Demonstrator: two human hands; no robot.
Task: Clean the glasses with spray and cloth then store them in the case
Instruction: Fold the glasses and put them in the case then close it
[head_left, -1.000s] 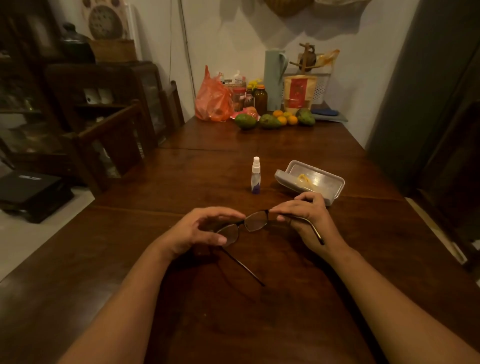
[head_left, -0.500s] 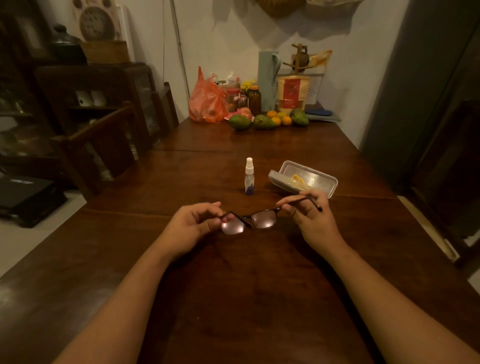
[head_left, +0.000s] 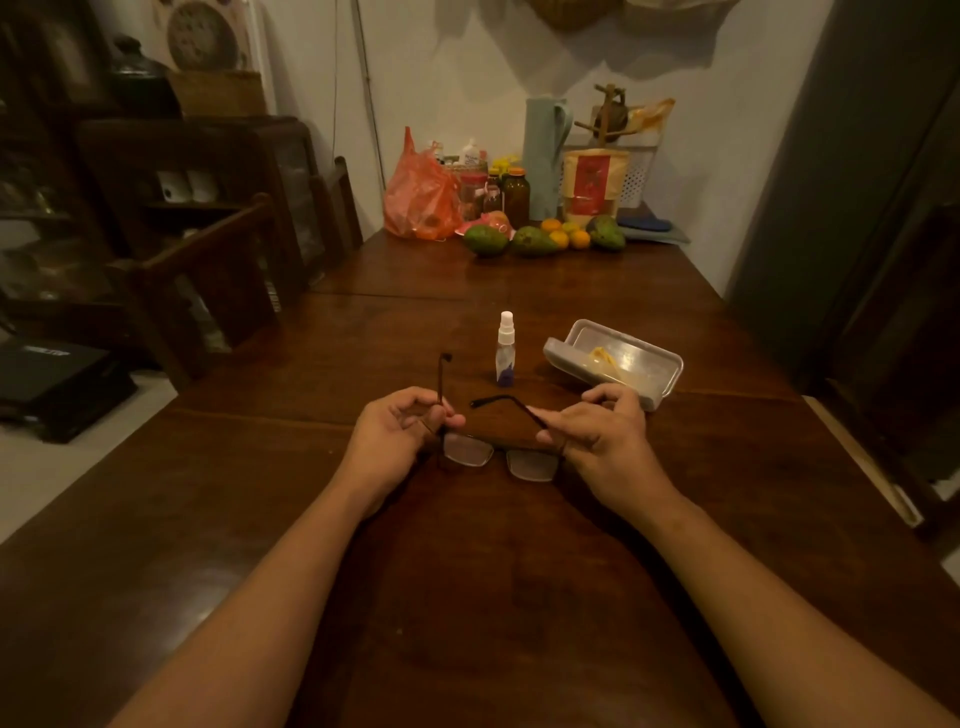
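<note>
Over the brown wooden table (head_left: 467, 597): dark thin-framed glasses (head_left: 467, 450) pinched by left hand (head_left: 395, 441), right hand (head_left: 602, 441).
Clear spray bottle (head_left: 505, 353): untouched (cleaning judged unstarted).

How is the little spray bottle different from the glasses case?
The spray bottle stands upright, tall and thin; the case lies flat, low and wide. The spray bottle is see-through with a white top; the case is grey. The case lies open with what looks like a yellow cloth inside; the spray bottle has its top on. Both rest on the wooden table, beyond the glasses.
</note>
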